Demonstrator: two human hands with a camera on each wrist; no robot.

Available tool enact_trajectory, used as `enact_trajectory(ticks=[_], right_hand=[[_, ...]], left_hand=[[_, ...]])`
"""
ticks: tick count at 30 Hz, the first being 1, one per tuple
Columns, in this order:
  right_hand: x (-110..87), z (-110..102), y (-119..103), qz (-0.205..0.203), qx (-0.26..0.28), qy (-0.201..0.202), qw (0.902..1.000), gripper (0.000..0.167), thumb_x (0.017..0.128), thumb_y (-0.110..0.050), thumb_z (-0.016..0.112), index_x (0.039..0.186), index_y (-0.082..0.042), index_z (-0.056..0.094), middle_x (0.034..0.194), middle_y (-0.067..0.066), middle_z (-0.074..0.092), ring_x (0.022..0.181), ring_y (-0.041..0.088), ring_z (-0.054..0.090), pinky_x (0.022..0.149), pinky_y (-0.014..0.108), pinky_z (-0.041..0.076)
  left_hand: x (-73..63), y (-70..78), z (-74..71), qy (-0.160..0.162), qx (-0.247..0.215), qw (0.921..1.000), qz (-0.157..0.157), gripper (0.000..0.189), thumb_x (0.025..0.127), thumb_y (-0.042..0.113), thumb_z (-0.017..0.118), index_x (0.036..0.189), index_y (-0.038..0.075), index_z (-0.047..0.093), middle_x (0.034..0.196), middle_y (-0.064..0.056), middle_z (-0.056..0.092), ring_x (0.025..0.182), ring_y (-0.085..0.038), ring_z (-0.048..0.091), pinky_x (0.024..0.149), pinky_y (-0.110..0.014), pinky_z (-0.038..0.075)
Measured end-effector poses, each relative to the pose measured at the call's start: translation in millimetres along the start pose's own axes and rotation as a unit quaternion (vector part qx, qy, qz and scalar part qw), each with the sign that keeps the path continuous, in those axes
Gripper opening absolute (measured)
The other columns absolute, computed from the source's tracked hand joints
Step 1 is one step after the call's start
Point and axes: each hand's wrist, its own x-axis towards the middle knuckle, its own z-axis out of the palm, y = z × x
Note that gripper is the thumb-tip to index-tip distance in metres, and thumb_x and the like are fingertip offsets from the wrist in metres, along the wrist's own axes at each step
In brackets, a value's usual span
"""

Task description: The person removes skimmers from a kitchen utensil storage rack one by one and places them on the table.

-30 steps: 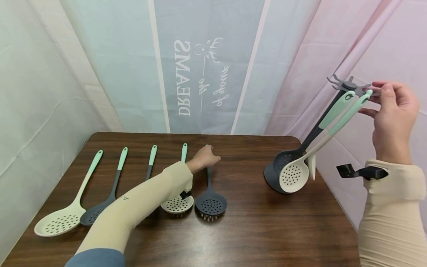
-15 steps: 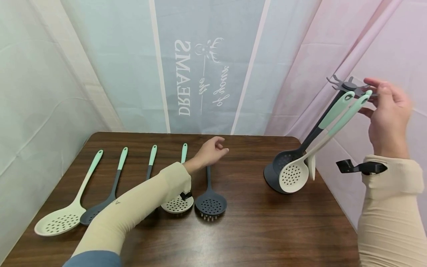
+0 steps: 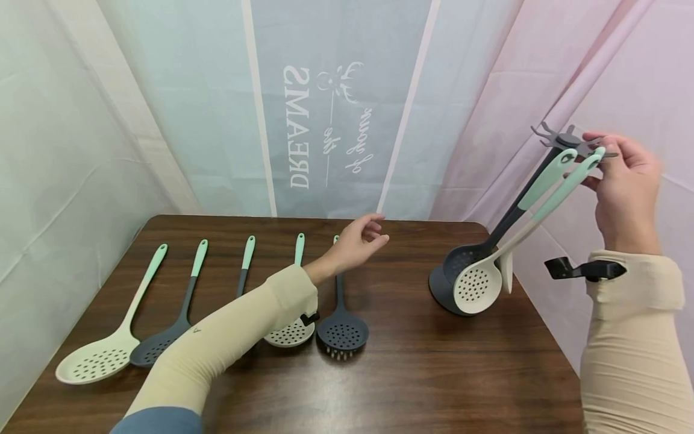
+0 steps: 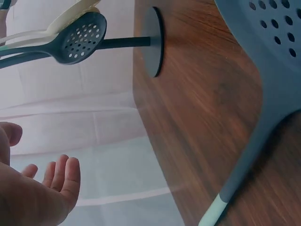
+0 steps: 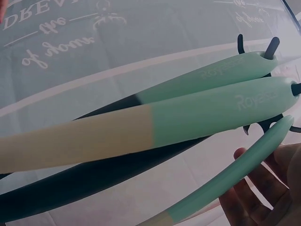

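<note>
My left hand (image 3: 353, 246) hovers with loosely bent fingers above the mint-tipped handle of a dark perforated skimmer (image 3: 343, 331). Nothing is between its fingers in the left wrist view (image 4: 40, 193). At the right, a dark utensil stand (image 3: 447, 292) bears hung utensils with mint handles: a dark perforated one (image 3: 461, 258), a cream skimmer (image 3: 478, 286) and a pale one (image 3: 506, 271) mostly hidden behind. My right hand (image 3: 626, 193) is at the stand's hooks (image 3: 568, 140). Its slightly bent fingers lie behind the lowest mint handle (image 5: 235, 169); whether they touch it is unclear.
Left along the brown wooden table (image 3: 423, 374) lie a cream slotted turner (image 3: 97, 360), a dark slotted turner (image 3: 157, 345), a dark-shafted utensil (image 3: 246, 259) partly under my left sleeve, and a cream skimmer (image 3: 291, 333). Fabric walls (image 3: 347, 199) rise around the table.
My left hand has lifted off the dark skimmer's handle and moved right, its fingers loosening. My right hand has shifted slightly left toward the hooks. The utensils have stayed in place.
</note>
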Motion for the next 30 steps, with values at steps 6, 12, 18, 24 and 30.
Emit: enact_trajectory(ticks=[6,12,18,24,30], right_hand=[[1.1,1.0,0.4,0.007,0.019,-0.003,0.9998,0.022,0.098,-0.009,0.068,0.113,0.006,0.072,0.104,0.01,0.066,0.078,0.018,0.073,0.067,0.026,0.06],[0.7,1.8,2.7,0.0,0.005,0.004,1.0,0.02,0.099,-0.011,0.067,0.11,0.005,0.071,0.102,0.009,0.063,0.08,0.017,0.071,0.067,0.025,0.06],[-0.2,1.5,4.5,-0.003,0.032,0.006,0.9995,0.021,0.097,-0.011,0.07,0.107,0.007,0.068,0.097,0.011,0.063,0.076,0.019,0.072,0.064,0.027,0.061],[-1.2,2.7,6.1,-0.014,0.052,0.008,0.9985,0.014,0.098,-0.003,0.066,0.104,0.009,0.067,0.092,0.013,0.068,0.074,0.021,0.073,0.062,0.029,0.061],[-5.4,1.6,6.6,-0.025,0.072,0.006,0.9971,0.02,0.096,-0.008,0.071,0.103,0.009,0.065,0.091,0.014,0.067,0.076,0.024,0.074,0.06,0.029,0.06]], left_hand=[[5.7,9.2,6.5,-0.003,-0.011,0.9996,0.027,0.049,0.102,0.016,0.063,0.148,0.009,0.05,0.13,-0.012,0.061,0.114,-0.022,0.064,0.096,-0.033,0.052],[11.5,18.1,17.5,-0.011,-0.011,0.9985,0.053,0.048,0.103,0.015,0.062,0.149,0.01,0.049,0.128,-0.011,0.06,0.112,-0.019,0.063,0.093,-0.027,0.052],[18.7,24.4,27.6,-0.02,-0.018,0.9968,0.075,0.048,0.104,0.015,0.06,0.15,0.01,0.048,0.126,-0.01,0.059,0.11,-0.017,0.063,0.09,-0.023,0.051],[22.5,25.0,33.1,-0.037,-0.018,0.9963,0.075,0.049,0.104,0.017,0.059,0.151,0.011,0.046,0.128,-0.009,0.059,0.11,-0.015,0.062,0.09,-0.021,0.05],[28.2,30.5,38.6,-0.029,-0.043,0.9961,0.071,0.046,0.106,0.017,0.057,0.15,0.01,0.048,0.125,-0.01,0.06,0.11,-0.017,0.063,0.09,-0.022,0.05]])
